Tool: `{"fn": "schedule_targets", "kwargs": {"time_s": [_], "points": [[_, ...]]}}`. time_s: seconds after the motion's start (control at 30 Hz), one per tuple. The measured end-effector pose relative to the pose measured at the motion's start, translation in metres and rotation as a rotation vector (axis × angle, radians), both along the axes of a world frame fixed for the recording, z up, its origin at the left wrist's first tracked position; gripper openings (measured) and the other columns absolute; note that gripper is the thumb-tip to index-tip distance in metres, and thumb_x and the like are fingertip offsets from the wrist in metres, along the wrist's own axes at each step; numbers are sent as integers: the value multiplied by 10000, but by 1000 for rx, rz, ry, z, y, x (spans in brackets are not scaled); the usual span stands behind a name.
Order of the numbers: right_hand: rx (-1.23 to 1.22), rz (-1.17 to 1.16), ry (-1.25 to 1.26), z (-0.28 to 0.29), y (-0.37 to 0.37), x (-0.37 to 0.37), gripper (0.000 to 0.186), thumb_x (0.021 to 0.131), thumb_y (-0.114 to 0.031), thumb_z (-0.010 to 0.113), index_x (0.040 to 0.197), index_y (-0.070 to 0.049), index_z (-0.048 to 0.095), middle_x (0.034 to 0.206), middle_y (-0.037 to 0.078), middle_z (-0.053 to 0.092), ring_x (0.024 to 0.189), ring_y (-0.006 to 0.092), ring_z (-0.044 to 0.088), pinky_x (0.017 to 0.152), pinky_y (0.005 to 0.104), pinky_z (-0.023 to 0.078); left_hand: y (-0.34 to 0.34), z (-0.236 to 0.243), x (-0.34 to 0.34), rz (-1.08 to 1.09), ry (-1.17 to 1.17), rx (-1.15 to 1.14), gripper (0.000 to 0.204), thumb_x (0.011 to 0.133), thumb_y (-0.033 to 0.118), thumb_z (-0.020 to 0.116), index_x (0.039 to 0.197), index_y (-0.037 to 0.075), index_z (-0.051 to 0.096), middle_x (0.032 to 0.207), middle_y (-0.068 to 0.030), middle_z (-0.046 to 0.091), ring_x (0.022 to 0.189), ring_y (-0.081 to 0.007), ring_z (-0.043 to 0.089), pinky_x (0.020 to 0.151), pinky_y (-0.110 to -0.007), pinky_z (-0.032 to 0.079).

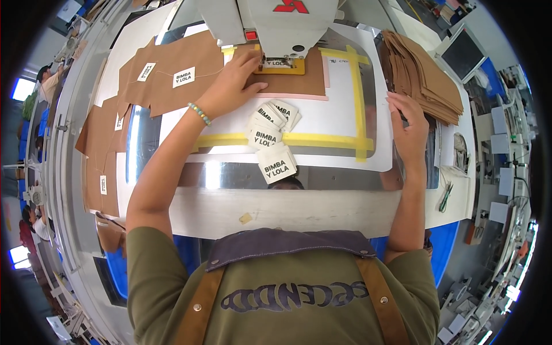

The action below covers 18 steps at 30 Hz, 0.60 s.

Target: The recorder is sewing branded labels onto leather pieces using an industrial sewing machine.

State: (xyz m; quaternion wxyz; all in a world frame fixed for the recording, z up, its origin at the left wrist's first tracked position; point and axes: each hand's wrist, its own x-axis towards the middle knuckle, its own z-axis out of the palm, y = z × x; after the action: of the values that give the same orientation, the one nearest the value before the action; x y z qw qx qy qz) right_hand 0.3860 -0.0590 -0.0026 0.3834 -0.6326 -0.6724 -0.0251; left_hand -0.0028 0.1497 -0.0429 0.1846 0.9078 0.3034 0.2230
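My left hand (234, 85) lies over a brown fabric piece (310, 83) at the sewing machine's head (264, 23). Its fingertips reach the side of the yellow clamp frame (287, 67), and the thumb is spread away. Inside the frame a white label (277, 62) sits on the brown piece. A loose pile of white printed labels (277, 163) is on the white board, nearer to me. At the board's right edge my right hand (410, 126) rests, holding nothing, its fingers loosely bent and apart. Just beyond it is a stack of brown fabric pieces (422, 77).
Brown pieces with labels attached (198, 54) spread leftward, joined by thread; more (100, 167) hang over the table's left side. Yellow tape (359, 109) marks the white board (339, 123). Thread snips (445, 196) lie at right, below a monitor (462, 53). Blue bins (443, 253) stand under the table.
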Motion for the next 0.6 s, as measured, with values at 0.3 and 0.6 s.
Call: {"fn": "schedule_targets", "kwargs": {"time_s": [0.3,0.6], "points": [[-158,416,-318,15,52,-62,290,1019,-197,724,1264,-52,783,1398,117,738,1247,356,665,1167,470,465,12,10,-60,46,115,-65,731,928,299,853,1589,121,598,1728,-75,465,1626,-330,335,1342,-489,270],[-240,345,-559,-7,67,-85,403,1025,-228,713,1327,38,709,1441,213,696,1307,364,650,1129,462,513,3,1,-50,69,157,149,562,987,327,791,1522,189,687,1676,-57,535,1573,-332,414,1310,-497,324]]}}
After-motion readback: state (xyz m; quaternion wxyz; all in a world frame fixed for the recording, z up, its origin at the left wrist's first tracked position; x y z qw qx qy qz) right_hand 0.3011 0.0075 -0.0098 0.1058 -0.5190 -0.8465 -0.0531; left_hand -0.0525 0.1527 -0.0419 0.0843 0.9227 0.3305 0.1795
